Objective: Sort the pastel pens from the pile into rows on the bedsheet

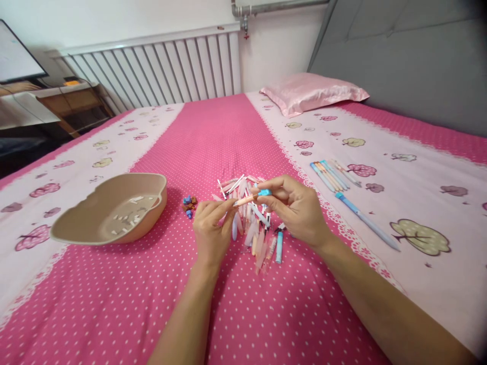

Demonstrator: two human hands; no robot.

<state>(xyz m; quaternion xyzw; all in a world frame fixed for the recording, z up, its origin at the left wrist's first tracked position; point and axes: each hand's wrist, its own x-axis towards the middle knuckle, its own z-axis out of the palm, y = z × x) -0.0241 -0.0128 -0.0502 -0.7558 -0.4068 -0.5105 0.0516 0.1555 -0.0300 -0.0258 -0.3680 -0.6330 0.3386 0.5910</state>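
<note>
My left hand (211, 230) pinches one end of a peach-coloured pen barrel (245, 201). At its other end, the thumb and fingers of my right hand (300, 209) are closed on a small blue end piece (265, 192). The barrel lies nearly level between both hands, above a loose pile of pen parts (251, 233) in pink, white and clear tones. A light blue tube (279, 247) rests at the pile's near right edge. Left of the pile sits a little cluster of blue and brown pieces (188, 205). My hands hide part of the pile.
A beige basin (154, 225) with small white bits inside stands on the bed at left. At right, several pens (329, 175) lie in a row, with a single blue-ended pen (365, 220) nearer. Farther back are a pink pillow (312, 92) and a radiator (163, 66).
</note>
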